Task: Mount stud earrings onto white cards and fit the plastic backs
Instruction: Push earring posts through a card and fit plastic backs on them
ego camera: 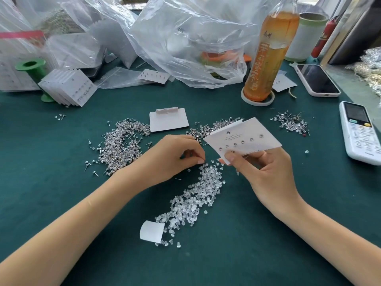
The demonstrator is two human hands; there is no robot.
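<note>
White card (pixel 243 139) held tilted above the table, six studs (pixel 242 142) in a row. Right hand (pixel 266 172) pinches its lower edge, keeping the underside reachable. Left hand (pixel 175 155) pinches at the clear backs pile (pixel 198 195); whether it holds one, cannot tell.

Our right hand (pixel 266 172) grips a white card (pixel 243 139) carrying 6 studs. Our left hand (pixel 175 157) pinches at the clear plastic backs (pixel 198 195) heaped on the green bench (pixel 61 193).
</note>
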